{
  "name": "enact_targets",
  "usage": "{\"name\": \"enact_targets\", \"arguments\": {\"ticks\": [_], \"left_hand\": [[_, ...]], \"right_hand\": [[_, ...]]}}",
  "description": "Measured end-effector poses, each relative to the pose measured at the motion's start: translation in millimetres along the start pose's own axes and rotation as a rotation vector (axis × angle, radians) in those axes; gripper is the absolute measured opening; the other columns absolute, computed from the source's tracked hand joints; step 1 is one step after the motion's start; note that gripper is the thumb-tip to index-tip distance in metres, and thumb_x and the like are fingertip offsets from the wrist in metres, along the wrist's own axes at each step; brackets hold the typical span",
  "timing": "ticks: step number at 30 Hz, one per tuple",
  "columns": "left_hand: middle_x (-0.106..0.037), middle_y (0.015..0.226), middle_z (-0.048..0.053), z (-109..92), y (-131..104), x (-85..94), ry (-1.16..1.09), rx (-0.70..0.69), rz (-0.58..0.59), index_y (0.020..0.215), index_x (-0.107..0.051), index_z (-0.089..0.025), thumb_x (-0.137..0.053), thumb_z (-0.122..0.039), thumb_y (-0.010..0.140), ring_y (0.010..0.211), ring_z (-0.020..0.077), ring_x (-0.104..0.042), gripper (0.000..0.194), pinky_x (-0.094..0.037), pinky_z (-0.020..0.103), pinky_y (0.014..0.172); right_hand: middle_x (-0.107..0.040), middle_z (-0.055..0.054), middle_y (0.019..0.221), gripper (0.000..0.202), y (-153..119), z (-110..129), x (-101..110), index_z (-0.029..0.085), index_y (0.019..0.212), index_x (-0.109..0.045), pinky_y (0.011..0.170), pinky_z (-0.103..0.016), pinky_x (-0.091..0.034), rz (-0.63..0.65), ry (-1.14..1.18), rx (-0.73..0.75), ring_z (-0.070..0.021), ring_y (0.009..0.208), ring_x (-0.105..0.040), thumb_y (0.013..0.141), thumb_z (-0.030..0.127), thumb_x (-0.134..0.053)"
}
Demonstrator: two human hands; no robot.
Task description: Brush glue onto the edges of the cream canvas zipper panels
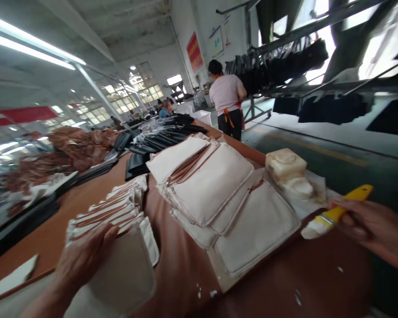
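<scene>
My right hand (pixel 367 225) grips a paintbrush (pixel 339 212) by its yellow handle, with the white-coated bristles pointing left over the table's edge. My left hand (pixel 86 256) lies over the top edge of the front cream fabric piece (pixel 129 269), fingers together and bent on it; their tips are partly hidden. Behind that hand, a row of overlapping cream pieces with brown edges (pixel 109 207) runs back. Between my hands sits a pile of stitched cream fabric panels (pixel 215 181). A stained whitish container (pixel 287 163) stands right of the pile, near the brush.
The table has a brown covering (pixel 172 247) with white specks. Black pieces (pixel 166 137) are stacked farther back, and brown material (pixel 83 148) is heaped at left. A person (pixel 227 97) stands beyond the table near a rack hung with dark pieces (pixel 285 62).
</scene>
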State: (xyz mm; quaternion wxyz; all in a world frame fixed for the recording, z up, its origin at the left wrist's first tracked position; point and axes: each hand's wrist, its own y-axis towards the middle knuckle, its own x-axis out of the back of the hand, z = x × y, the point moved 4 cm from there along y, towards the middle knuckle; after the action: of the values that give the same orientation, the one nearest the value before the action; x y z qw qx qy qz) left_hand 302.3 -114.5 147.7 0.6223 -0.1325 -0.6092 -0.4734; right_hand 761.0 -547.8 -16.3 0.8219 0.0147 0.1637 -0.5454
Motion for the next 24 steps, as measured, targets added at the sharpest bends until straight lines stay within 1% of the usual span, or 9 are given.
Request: {"name": "enact_targets", "arguments": {"ticks": [2,3,5,8,11,14,18,21,24], "left_hand": [[-0.07,0.085,0.0,-5,25,-35.3,0.162,-0.056,-0.139,0.096,-0.062,-0.027,-0.038,-0.047,0.094,0.078,0.0224,-0.064,0.031,-0.047,0.032,0.068],[-0.07,0.091,0.004,-20,35,-46.1,0.198,-0.058,-0.256,0.103,-0.061,-0.026,-0.038,-0.046,0.094,0.084,0.0263,-0.063,0.032,-0.048,0.038,0.072],[-0.07,0.095,0.009,-73,53,-53.7,0.142,-0.1,-0.476,0.109,-0.059,-0.021,-0.042,-0.044,0.093,0.089,0.0294,-0.063,0.033,-0.048,0.042,0.079],[-0.07,0.102,0.007,-173,84,-49.3,-0.069,-0.298,-0.462,0.109,-0.061,-0.022,-0.053,-0.04,0.09,0.096,0.0263,-0.062,0.027,-0.046,0.039,0.087],[-0.063,0.122,0.014,-232,134,-43.0,-0.154,-0.105,-0.325,0.125,-0.055,-0.016,-0.044,-0.044,0.093,0.111,0.031,-0.056,0.044,-0.042,0.043,0.095],[-0.06,0.123,0.02,-247,189,-48.3,-0.219,0.113,-0.133,0.129,-0.053,-0.012,-0.035,-0.049,0.094,0.114,0.0364,-0.054,0.054,-0.042,0.049,0.094],[-0.062,0.118,0.024,-251,244,-55.1,-0.271,0.219,-0.018,0.116,-0.063,-0.013,-0.039,-0.057,0.088,0.11,0.042,-0.057,0.058,-0.045,0.052,0.087],[-0.063,0.117,0.025,-260,268,-53.2,-0.345,0.288,0.058,0.109,-0.066,-0.014,-0.045,-0.065,0.082,0.107,0.0437,-0.059,0.062,-0.047,0.053,0.083],[-0.069,0.108,0.022,-277,274,-42.1,-0.457,0.266,0.147,0.104,-0.069,-0.015,-0.053,-0.063,0.077,0.104,0.0413,-0.063,0.057,-0.048,0.049,0.082]], "right_hand": [[-0.045,0.0,0.054,0.03,-6,9,-10,0.015,0.07,-0.066,0.033,-0.013,-0.026,-0.024,0.063,-0.088,-0.0049,0.043,-0.037,0.062,0.037,-0.085],[-0.044,0.001,0.054,0.031,-6,13,-13,0.015,0.07,-0.066,0.034,-0.012,-0.026,-0.025,0.094,-0.087,-0.0042,0.043,-0.036,0.063,0.038,-0.085],[-0.044,0.002,0.053,0.03,-3,21,-14,0.014,0.071,-0.065,0.035,-0.012,-0.025,-0.018,0.128,-0.025,-0.0039,0.043,-0.035,0.068,0.039,-0.082],[-0.043,0.002,0.052,0.029,4,24,-14,0.013,0.069,-0.063,0.035,-0.012,-0.023,0.012,0.147,0.011,-0.0037,0.042,-0.033,0.073,0.037,-0.079],[-0.044,0.002,0.053,0.029,7,23,-13,0.013,0.071,-0.063,0.036,-0.013,-0.022,0.058,0.153,0.011,-0.0039,0.043,-0.033,0.076,0.038,-0.077],[-0.046,0.001,0.054,0.031,4,21,-3,0.012,0.072,-0.063,0.037,-0.013,-0.022,0.069,0.149,0.023,-0.0041,0.044,-0.034,0.077,0.04,-0.076],[-0.047,0.001,0.057,0.032,-2,17,25,0.012,0.079,-0.067,0.039,-0.014,-0.025,0.029,0.137,0.022,-0.0047,0.046,-0.034,0.079,0.042,-0.075],[-0.045,0.001,0.057,0.032,-2,13,44,0.012,0.081,-0.067,0.04,-0.015,-0.024,0.005,0.154,0.001,-0.005,0.047,-0.034,0.08,0.043,-0.074],[-0.043,0.002,0.054,0.031,1,15,52,0.012,0.081,-0.067,0.04,-0.016,-0.023,0.022,0.205,-0.003,-0.005,0.046,-0.033,0.08,0.042,-0.074]]}}
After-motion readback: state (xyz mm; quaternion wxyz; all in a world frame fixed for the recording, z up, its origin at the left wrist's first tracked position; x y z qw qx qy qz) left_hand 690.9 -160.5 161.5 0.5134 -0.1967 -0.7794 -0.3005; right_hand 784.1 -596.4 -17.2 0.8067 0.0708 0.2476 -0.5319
